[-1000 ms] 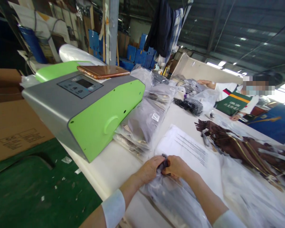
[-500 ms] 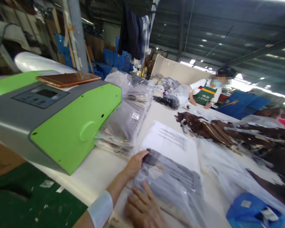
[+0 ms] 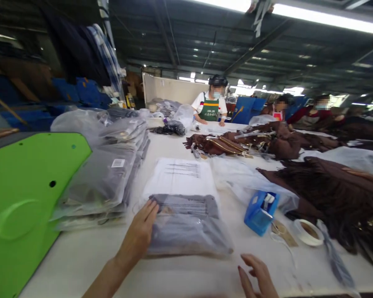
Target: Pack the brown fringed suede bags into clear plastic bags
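In front of me lies a clear plastic bag [image 3: 189, 238] with a folded grey garment inside. Its white flap [image 3: 180, 176], printed with dark lines of text, is spread toward the far side. The fingers of my left hand [image 3: 139, 227] lie stretched out on the bag's left edge, near the flap. To the right of the bag, by the front of the table, my right hand [image 3: 257, 278] holds nothing; its fingers are apart and slightly curled. A blue tape dispenser [image 3: 257, 213] stands beyond it, beside a white tape roll [image 3: 309, 232].
Stacked bagged garments [image 3: 95, 178] and a green-sided machine [image 3: 27, 198] stand on the left. Brown fringed garments [image 3: 335, 194] and loose plastic film [image 3: 236, 178] cover much of the right. A co-worker in a green apron [image 3: 210, 109] stands across the table; other people are farther right.
My view has swung to the right. My right hand has moved off the bag to its right side, while my left hand stays at the bag's left edge.
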A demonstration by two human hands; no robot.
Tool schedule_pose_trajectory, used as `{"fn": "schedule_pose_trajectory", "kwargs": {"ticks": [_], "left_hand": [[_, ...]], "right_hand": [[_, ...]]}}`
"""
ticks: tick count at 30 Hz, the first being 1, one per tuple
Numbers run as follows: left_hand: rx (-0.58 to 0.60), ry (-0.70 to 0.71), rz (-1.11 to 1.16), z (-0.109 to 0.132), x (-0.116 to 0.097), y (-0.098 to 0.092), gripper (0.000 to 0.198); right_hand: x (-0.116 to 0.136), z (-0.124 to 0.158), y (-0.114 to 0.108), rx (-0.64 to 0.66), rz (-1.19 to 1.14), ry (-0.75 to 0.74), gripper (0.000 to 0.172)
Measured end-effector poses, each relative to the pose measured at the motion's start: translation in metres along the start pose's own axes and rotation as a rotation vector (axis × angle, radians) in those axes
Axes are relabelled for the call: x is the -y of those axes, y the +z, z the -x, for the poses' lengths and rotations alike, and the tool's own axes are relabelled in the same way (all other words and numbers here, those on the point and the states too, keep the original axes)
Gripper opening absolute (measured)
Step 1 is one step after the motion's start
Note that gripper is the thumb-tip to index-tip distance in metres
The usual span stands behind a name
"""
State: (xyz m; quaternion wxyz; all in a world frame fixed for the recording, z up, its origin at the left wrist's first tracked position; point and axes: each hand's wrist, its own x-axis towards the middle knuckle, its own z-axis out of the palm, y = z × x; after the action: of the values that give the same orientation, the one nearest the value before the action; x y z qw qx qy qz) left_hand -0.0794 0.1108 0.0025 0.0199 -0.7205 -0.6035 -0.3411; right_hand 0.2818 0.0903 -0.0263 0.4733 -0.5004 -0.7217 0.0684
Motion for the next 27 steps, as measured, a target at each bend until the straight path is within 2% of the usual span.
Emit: {"fn": "schedule_pose_trajectory", "kwargs": {"ticks": [3,5,7,11,15,18,20,24,27], "left_hand": [[-0.06,0.365,-0.161,0.012,-0.048,0.01,0.052],[-0.008,0.494,-0.152,0.014,-0.081,0.021,0.052],[0.053,0.527,-0.105,0.007,-0.108,0.03,0.052],[0.135,0.425,0.014,-0.023,-0.143,0.047,0.059],[0.249,0.37,0.079,-0.05,-0.15,0.065,0.072],[0.281,0.359,0.099,-0.06,-0.147,0.075,0.071],[0.271,0.366,0.119,-0.063,-0.146,0.078,0.064],[0.262,0.426,0.221,-0.069,-0.147,0.076,0.031],[0.287,0.469,0.284,-0.069,-0.146,0.074,0.023]], "right_hand": [[0.002,-0.007,0.004,-0.028,-0.112,0.27,0.033],[0.006,-0.013,0.012,0.025,-0.212,0.309,0.033],[0.007,-0.019,0.018,0.09,-0.293,0.286,0.027],[0.001,-0.023,0.024,0.157,-0.339,0.207,0.02],[-0.002,-0.022,0.024,0.116,-0.335,0.231,0.012],[0.002,-0.023,0.023,0.105,-0.349,0.262,0.011],[0.005,-0.024,0.022,0.111,-0.353,0.286,0.011],[0.006,-0.023,0.024,0.138,-0.349,0.323,0.004],[0.005,-0.021,0.028,0.129,-0.348,0.358,0.006]]}}
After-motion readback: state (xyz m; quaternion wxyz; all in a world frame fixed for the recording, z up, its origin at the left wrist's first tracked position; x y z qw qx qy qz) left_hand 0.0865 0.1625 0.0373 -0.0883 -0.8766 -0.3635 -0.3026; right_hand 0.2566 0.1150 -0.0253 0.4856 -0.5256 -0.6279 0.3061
